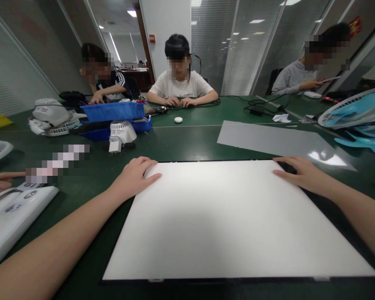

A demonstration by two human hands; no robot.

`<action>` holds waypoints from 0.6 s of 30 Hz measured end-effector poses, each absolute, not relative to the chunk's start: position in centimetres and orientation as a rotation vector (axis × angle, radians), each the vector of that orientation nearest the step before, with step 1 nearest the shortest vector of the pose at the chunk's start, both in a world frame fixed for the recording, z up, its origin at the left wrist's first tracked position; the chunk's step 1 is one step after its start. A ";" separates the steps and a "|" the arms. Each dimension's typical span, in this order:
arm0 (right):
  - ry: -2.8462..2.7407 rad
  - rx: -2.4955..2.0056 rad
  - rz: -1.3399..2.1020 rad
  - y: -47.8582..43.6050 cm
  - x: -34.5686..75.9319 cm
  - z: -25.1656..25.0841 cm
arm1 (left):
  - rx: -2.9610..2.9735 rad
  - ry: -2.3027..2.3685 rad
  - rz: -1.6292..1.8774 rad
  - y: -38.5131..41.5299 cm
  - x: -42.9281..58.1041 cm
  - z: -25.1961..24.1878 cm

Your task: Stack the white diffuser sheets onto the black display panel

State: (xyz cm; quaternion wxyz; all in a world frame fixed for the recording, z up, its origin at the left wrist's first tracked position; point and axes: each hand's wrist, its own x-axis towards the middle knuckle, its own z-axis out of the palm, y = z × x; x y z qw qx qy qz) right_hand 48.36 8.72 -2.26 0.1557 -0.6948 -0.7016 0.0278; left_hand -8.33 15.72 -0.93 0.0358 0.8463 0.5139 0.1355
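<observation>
A large white flat panel [212,216] with a thin black edge lies on the green table in front of me. At its far left corner is my left hand [139,175], the thumb on the white face and the fingers bent over the corner. My right hand [296,171] grips the far right corner, its thumb on the face and its forefinger along the far edge. The other fingertips of this hand are hidden. Small pale tabs [156,280] show along the near edge.
A translucent sheet [275,139] lies beyond the panel. Blue trays [112,110] and white fan parts [121,132] stand back left; blue fan blades [362,143] lie right. Another person's hand [1,183] is by a white casing [21,221]. A co-worker [181,83] sits opposite.
</observation>
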 end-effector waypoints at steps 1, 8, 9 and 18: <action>-2.010 -1.993 0.086 8.8 48.4 -2.4 | 2.606 1.584 0.403 15.6 -8.3 -0.7; -2.015 -1.979 0.072 8.9 49.1 -3.0 | 2.938 1.434 0.508 11.0 -5.2 2.7; -2.022 -1.976 0.080 9.0 49.2 -3.0 | 2.963 1.340 0.506 9.9 -4.4 3.1; -2.020 -1.994 0.124 9.1 49.1 -2.5 | 2.913 0.343 0.144 2.4 0.3 3.9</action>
